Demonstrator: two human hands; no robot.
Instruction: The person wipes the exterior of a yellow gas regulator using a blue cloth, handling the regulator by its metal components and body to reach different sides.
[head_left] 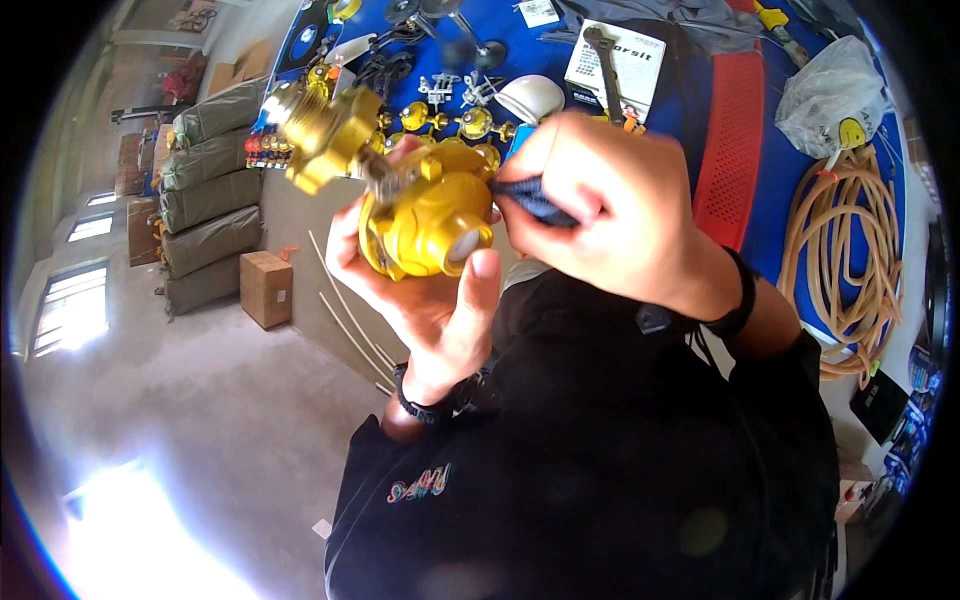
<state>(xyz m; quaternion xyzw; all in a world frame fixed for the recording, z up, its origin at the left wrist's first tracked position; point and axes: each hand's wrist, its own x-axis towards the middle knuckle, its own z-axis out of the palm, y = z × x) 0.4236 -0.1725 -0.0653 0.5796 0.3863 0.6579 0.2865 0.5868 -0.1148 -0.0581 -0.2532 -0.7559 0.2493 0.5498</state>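
My left hand (425, 325) is wrapped round a gold-yellow pressure regulator (425, 225), holding it up in front of my chest. A brass hex nut (340, 135) with a threaded end sticks out from its upper left, and a short round port faces my left thumb. My right hand (620, 205) is closed in a fist on a dark blue, cloth-like piece (538, 198), whose narrow end touches the regulator's right side. The fist is slightly blurred, and most of the dark piece is hidden inside it.
Beyond my hands, a blue-covered table (680, 190) bears brass fittings (475, 123), a white dome-shaped part (530, 98) and a wrench (605, 65) on a white box (640, 60). A red perforated strip (732, 150), plastic bag (825, 105) and coiled hose (840, 260) lie right. A carton (265, 290) stands left.
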